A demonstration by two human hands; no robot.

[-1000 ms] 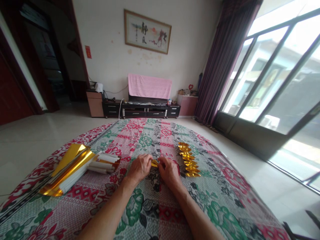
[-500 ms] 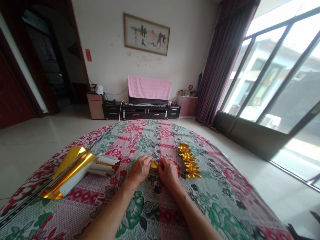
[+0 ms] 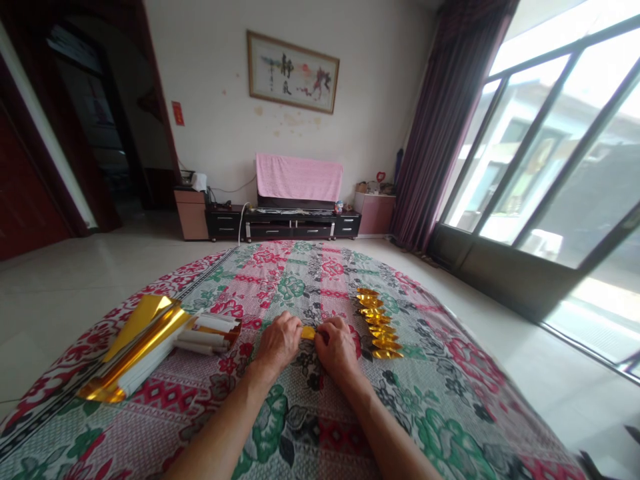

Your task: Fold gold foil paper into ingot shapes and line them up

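The left hand (image 3: 281, 339) and right hand (image 3: 337, 343) pinch a gold piece (image 3: 308, 333) between them over a flowered cloth (image 3: 291, 288), between sheets (image 3: 157, 337) and gold folds (image 3: 381, 329). Beyond: black cabinet (image 3: 290, 232), pink towel (image 3: 300, 177), purple curtain (image 3: 433, 127), window (image 3: 525, 153).

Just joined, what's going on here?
A person's bare left hand and right hand pinch a small gold piece between them, over a flowered cloth. Beyond the right hand, to its right, shaped gold pieces lie in a row. Off to the left lie gold sheets and small pale rolls, neither in hand.
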